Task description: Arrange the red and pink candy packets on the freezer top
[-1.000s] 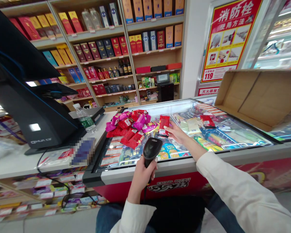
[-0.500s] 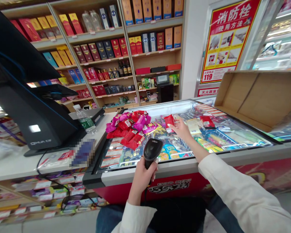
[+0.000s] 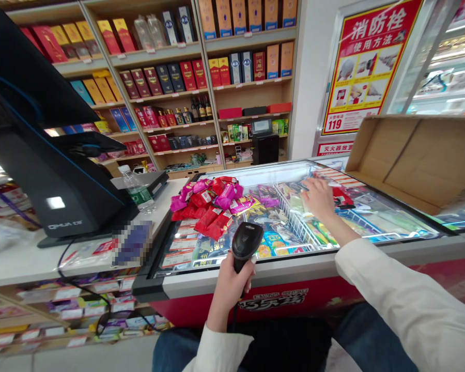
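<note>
In my left hand (image 3: 236,281) is a black handheld barcode scanner (image 3: 247,240), gripped by its handle with the head tilted up. My right hand (image 3: 320,199) is over the glass top of the chest freezer (image 3: 201,281), palm down, its fingers partly apart and no packet visible in them. Just to its right are red packets (image 3: 343,198), partly hidden behind the hand, so I cannot tell how many. To the left, a heap of red and pink packets (image 3: 213,204) lies on the glass.
An open cardboard box (image 3: 411,160) stands at the right on the freezer. On the left counter (image 3: 15,268) are a black checkout terminal (image 3: 73,186) and a clear bottle (image 3: 136,188). Shelves with boxes and bottles (image 3: 174,77) line the back wall.
My right hand has moved right, away from the heap. The red packet it held no longer shows in its fingers. My left hand keeps the scanner in nearly the same place.
</note>
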Motion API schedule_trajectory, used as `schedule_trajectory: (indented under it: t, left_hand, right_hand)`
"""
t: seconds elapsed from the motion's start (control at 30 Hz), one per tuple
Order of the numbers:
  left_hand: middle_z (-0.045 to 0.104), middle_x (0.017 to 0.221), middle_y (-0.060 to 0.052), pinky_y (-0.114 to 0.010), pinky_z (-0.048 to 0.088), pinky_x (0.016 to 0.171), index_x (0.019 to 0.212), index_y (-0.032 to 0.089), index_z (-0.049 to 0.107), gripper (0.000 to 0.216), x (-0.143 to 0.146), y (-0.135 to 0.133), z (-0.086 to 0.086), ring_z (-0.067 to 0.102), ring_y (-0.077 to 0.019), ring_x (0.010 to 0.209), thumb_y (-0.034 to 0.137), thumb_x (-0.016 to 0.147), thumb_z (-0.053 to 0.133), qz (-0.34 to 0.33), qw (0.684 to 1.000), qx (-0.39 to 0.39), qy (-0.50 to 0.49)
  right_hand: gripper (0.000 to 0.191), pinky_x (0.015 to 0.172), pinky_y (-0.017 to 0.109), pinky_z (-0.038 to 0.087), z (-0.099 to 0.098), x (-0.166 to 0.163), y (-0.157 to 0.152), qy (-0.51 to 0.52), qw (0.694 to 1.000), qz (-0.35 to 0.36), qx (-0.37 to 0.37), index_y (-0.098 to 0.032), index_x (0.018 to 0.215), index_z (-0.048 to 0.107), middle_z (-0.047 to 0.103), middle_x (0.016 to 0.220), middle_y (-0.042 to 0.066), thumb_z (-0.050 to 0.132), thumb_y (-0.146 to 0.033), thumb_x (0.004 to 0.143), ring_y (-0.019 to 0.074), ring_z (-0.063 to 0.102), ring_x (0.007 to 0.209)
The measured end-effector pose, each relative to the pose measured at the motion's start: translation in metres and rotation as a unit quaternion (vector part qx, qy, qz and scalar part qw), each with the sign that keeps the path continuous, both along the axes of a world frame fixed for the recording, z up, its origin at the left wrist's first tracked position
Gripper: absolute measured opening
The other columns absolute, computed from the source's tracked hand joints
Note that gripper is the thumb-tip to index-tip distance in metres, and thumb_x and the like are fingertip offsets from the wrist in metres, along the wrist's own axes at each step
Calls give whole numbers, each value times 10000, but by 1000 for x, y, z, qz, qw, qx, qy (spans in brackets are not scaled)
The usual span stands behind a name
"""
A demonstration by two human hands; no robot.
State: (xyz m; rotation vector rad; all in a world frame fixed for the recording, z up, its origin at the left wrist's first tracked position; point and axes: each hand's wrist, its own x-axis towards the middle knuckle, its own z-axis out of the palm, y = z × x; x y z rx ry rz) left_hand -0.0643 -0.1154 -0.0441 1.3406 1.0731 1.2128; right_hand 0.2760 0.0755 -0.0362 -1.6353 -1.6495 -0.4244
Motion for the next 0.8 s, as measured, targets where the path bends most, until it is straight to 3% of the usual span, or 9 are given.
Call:
schedule_trajectory:
  t: [0.07, 0.2, 0.27, 0.37, 0.5, 0.63, 0.73, 0.8]
  left_hand:
    - [642, 627, 38, -206, 386, 424, 881, 205, 565, 360, 0, 0, 0, 491, -71, 380, 522, 903, 734, -1, 1000, 0, 0]
    - [640, 628, 38, -208, 380, 425, 887, 202, 568, 355, 0, -1, 1, 493, -72, 383, 517, 905, 732, 3, 1000, -1, -2]
    - [642, 629, 37, -209, 378, 425, 888, 202, 566, 353, 0, -1, 1, 492, -72, 381, 514, 906, 729, 4, 1000, -1, -4]
    - [644, 624, 36, -213, 374, 425, 883, 202, 567, 357, 0, 0, 0, 485, -71, 373, 518, 903, 733, 2, 1000, 1, -4]
    - [641, 621, 35, -214, 371, 423, 862, 205, 566, 371, 0, 0, 1, 479, -70, 371, 531, 895, 740, 0, 1000, -1, -8]
    - [642, 626, 36, -216, 366, 420, 851, 209, 565, 379, 0, 0, 3, 481, -73, 375, 535, 879, 754, 0, 1000, -7, -12]
    - [638, 627, 37, -218, 379, 428, 849, 207, 568, 377, 0, -1, 6, 487, -75, 378, 533, 878, 756, -3, 1000, -7, -11]
    - [636, 629, 41, -221, 385, 430, 855, 207, 569, 371, 1, -1, 7, 487, -76, 380, 526, 876, 758, -3, 1000, -8, -13]
  right_hand:
    - [425, 1200, 577, 418, 1, -33, 6, -1, 992, 123, -32, -167, 1364, 741, 734, 1403, 188, 530, -253, 1005, 382, 600, 1328]
    - [498, 1283, 592, 371, -2, -110, 21, -18, 949, 305, -81, -206, 1483, 680, 666, 1547, 157, 633, -269, 991, 369, 574, 1458]
    - [567, 1306, 587, 351, -6, -141, 29, -48, 934, 342, -91, -202, 1542, 628, 592, 1631, 163, 675, -248, 979, 365, 532, 1520]
    - [634, 1317, 589, 336, -12, -167, 39, -74, 933, 338, -98, -190, 1573, 589, 547, 1667, 187, 732, -220, 955, 376, 490, 1563]
    - [527, 1291, 600, 362, -17, -167, 41, -75, 944, 306, -99, -174, 1474, 656, 659, 1537, 216, 750, -191, 956, 380, 569, 1486]
    - [421, 1209, 618, 437, -15, -146, 31, -39, 940, 323, -99, -216, 1347, 720, 744, 1375, 186, 803, -218, 935, 381, 655, 1346]
    - [425, 1188, 615, 458, -14, -130, 21, 49, 932, 341, -112, -264, 1291, 751, 761, 1349, 138, 847, -223, 878, 378, 656, 1324]
    - [424, 1154, 599, 500, -15, -122, 16, 166, 912, 353, -130, -295, 1238, 763, 784, 1295, 95, 871, -233, 833, 360, 690, 1262]
